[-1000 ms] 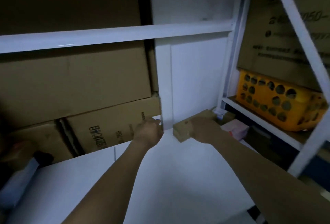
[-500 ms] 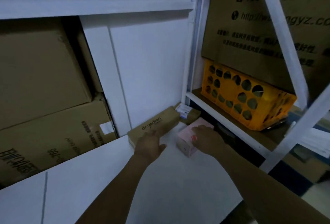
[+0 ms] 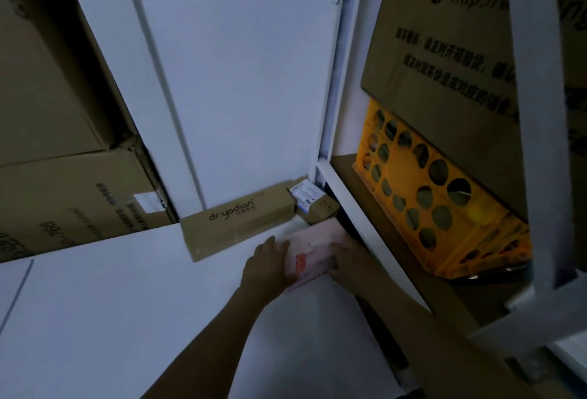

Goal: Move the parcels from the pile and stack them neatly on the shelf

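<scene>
Shelf [image 3: 127,303] white, dim; hands clamp pink parcel [image 3: 313,239]: left hand [image 3: 266,266], right hand [image 3: 346,258]; orange crate [image 3: 444,208] right.

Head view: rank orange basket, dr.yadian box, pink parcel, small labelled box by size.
1. orange basket
2. dr.yadian box
3. pink parcel and small labelled box: look alike; parcel is nearer, so unranked.

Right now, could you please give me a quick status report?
Left grip and right grip holding pink parcel by its sides. Parcel on shelf, right edge. Long box, small box behind it.
</scene>
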